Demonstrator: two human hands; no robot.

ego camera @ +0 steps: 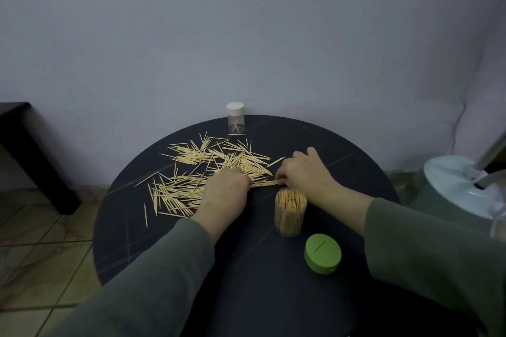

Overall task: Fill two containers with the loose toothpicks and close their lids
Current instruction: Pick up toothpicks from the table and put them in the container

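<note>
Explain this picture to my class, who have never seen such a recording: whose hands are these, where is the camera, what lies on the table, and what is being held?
There is no machine here. A person wears one camera on the head, looking down at their own hands. The left hand and right hand together pinch a small bundle of toothpicks above a round dark table. Many loose toothpicks lie scattered on it. Near the right hand stands an open container packed with toothpicks; its green lid lies beside it. At the far edge stands a clear container, nearly empty, with a white cap on.

Pale wooden toothpicks [197,172] on a matt, perhaps stone-look black table [246,268].
</note>
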